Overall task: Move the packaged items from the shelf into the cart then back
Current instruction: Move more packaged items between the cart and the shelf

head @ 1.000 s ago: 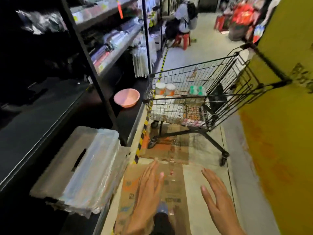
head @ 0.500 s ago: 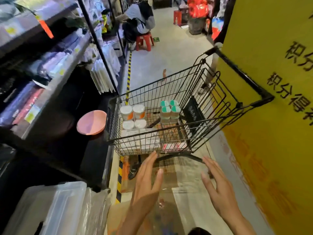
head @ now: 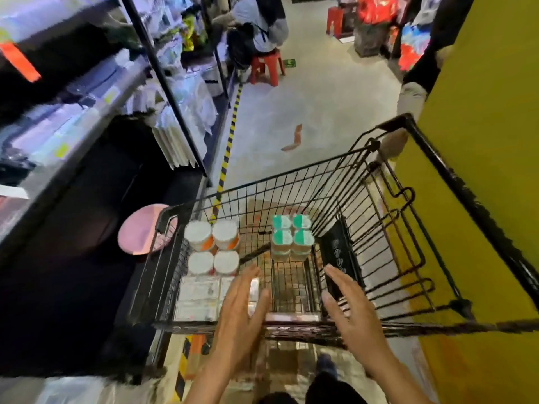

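Leftmost, the dark shelf (head: 96, 100) filled the upper left of the frame, its tiers stacked with pale wrapped goods too blurred for us to identify. Just below it, at middle left, a pink bowl (head: 140, 231) sat on the black lower ledge, touching the cart's left corner. Centrally, the black wire cart (head: 291, 182) held the packaged items: a four-pack of white-lidded tubs (head: 213, 246) with orange labels in its left half, flat white boxes (head: 198, 295) nearer us, and a four-pack of green-and-white-lidded cups (head: 291, 237) right of centre. A black pouch (head: 338, 258) leaned against the basket's right wall.

Our left hand (head: 242, 310) hovered at lower centre over the cart's near rim, fingers straight and together, holding nothing. Our right hand (head: 353, 313) hung beside it at lower right of centre, likewise spread flat and empty, palms facing one another.

At the far right a yellow wall (head: 481, 141) ran up the frame. Along the top centre, a person sat on a red stool (head: 267, 67).
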